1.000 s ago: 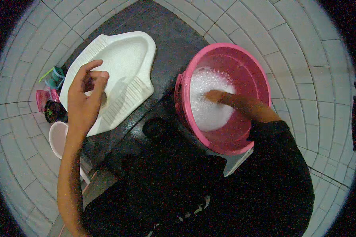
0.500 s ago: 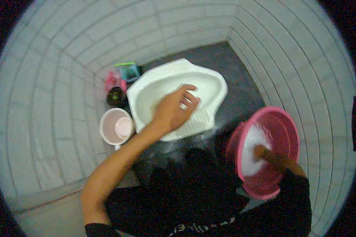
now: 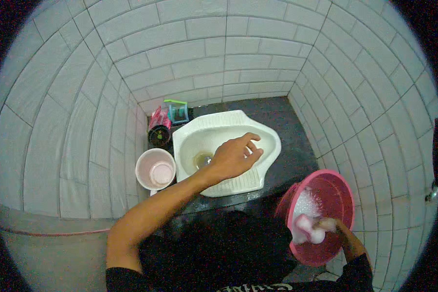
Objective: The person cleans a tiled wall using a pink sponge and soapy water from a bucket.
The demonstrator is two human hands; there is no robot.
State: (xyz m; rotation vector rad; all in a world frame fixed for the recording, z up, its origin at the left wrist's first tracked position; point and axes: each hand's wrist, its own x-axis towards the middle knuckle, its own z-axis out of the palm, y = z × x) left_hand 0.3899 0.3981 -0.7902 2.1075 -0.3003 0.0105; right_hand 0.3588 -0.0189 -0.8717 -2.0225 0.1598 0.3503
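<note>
Squat toilet [image 3: 219, 119]: below my left hand [image 3: 231, 157], relaxed and free. Pink bucket [image 3: 337, 198]: around my right hand [image 3: 331, 225], grip unclear.

place: toilet room | fixture: white squat toilet [image 3: 228, 119] | walls: pale tiles [image 3: 258, 36]

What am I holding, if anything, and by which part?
Nothing shows in your left hand. Your right hand, in the pink bucket, is by a foamy lump; any hold is too blurred to tell.
</note>
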